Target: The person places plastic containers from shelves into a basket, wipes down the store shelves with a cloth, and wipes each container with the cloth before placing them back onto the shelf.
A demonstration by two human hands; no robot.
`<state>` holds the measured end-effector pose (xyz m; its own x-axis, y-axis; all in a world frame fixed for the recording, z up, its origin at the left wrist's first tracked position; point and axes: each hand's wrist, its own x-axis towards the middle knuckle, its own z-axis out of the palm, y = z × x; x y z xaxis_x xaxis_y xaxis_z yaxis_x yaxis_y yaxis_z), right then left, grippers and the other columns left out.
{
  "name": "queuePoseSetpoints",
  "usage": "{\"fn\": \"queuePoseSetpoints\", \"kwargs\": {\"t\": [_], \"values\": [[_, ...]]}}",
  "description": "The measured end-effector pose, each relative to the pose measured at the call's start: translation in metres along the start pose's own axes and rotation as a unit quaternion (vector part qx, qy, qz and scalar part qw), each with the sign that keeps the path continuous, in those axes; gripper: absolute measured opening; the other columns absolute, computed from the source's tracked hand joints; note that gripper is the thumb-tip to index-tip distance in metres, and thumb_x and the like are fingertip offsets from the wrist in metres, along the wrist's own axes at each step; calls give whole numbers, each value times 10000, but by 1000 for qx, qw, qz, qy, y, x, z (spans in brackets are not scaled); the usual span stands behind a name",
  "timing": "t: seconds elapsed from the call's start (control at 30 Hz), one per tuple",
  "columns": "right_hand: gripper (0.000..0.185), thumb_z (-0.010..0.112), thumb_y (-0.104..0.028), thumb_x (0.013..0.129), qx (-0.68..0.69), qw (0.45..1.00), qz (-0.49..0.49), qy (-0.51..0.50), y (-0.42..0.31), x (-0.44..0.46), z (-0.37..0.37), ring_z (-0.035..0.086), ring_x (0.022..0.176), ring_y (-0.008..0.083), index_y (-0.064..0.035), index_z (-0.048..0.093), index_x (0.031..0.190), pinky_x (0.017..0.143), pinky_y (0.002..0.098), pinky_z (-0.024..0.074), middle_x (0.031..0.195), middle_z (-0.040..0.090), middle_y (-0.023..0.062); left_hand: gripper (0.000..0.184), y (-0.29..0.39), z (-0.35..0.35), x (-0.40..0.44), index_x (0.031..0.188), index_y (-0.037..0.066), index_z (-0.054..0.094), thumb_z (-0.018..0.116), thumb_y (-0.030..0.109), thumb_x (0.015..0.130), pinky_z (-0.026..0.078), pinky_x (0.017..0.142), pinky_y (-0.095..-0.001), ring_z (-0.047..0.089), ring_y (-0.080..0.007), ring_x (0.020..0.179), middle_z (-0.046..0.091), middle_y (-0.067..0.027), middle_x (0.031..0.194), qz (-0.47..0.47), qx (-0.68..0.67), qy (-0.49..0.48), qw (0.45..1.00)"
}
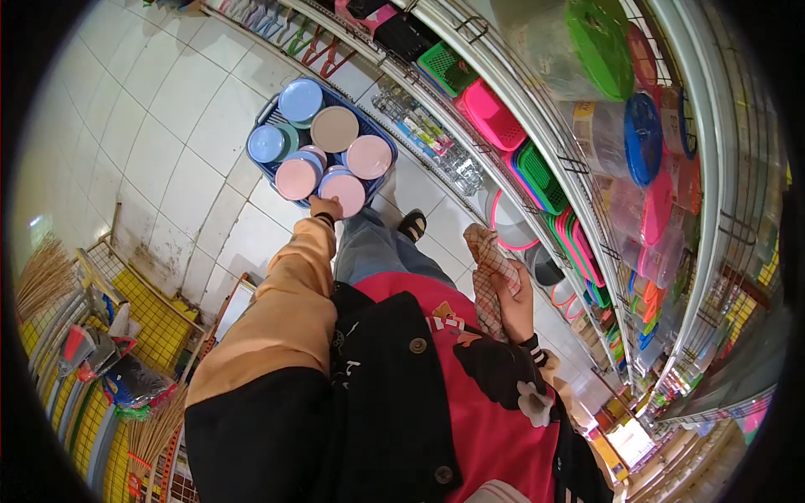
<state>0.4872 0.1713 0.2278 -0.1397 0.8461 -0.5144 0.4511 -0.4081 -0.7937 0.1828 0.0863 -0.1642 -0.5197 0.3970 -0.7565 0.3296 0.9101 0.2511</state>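
A blue basket (262,126) on the tiled floor holds several round containers with blue, beige and pink lids. My left hand (325,206) is at the basket's near side, its fingers closed on the edge of a pink-lidded container (342,194). Beside it sits another pink-lidded container (296,178). Farther back are a beige lid (334,129) and a blue lid (300,101). On the right, away from the basket, my right hand (516,303) grips a crumpled checked cloth (486,281) in front of the red shirt.
Shelves along the right hold pink baskets (490,113), green baskets (541,176) and clear tubs with coloured lids (642,138). Yellow-backed racks (151,323) and stick brooms (44,281) stand at the lower left. A sandalled foot (412,225) is beside the basket.
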Motion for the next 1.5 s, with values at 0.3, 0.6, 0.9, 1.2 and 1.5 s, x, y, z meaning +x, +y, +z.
{"fn": "queuePoseSetpoints", "kwargs": {"t": [0.3, 0.6, 0.9, 1.2, 1.5], "values": [[266, 544, -39, 856, 113, 985, -123, 44, -53, 15, -18, 520, 884, 104, -9, 452, 1104, 799, 241, 429, 999, 559, 53, 431, 141, -159, -156, 1116, 24, 356, 576, 301, 869, 537, 756, -315, 606, -207, 907, 536, -125, 1039, 104, -390, -398, 824], [535, 650, -136, 759, -88, 867, -459, 171, -96, 5, -40, 365, 1195, 312, -16, 434, 1233, 996, 379, 287, 1261, 409, 191, 498, 275, -198, -342, 1325, 102, 274, 474, 313, 921, 386, 952, -343, 446, -162, 1156, 449, -54, 1245, 307, -462, -502, 663], [263, 473, -169, 917, 382, 890, -247, 30, -100, -10, -101, 542, 938, 127, 4, 491, 1115, 837, 250, 416, 1043, 565, 69, 794, 303, -204, -413, 1378, 55, 203, 659, 111, 730, 287, 1028, -346, 380, -224, 1219, 386, -116, 1314, 388, -358, -562, 637], [550, 666, -224, 770, -175, 821, -477, 262, -110, -56, -107, 546, 1022, 285, -34, 448, 1239, 891, 346, 413, 1141, 532, 171, 811, 306, -164, -422, 1339, -19, 198, 589, 462, 816, 241, 1030, -336, 330, -232, 1219, 306, -163, 1331, 538, -304, -366, 696], [315, 635, -210, 829, 227, 909, -306, 169, -75, -29, -128, 571, 927, 167, 2, 556, 1048, 763, 300, 454, 1075, 575, 107, 917, 302, -159, -450, 1317, -33, 188, 725, 393, 708, 253, 1021, -381, 344, -306, 1180, 339, -210, 1228, 668, -99, -193, 712]]}}
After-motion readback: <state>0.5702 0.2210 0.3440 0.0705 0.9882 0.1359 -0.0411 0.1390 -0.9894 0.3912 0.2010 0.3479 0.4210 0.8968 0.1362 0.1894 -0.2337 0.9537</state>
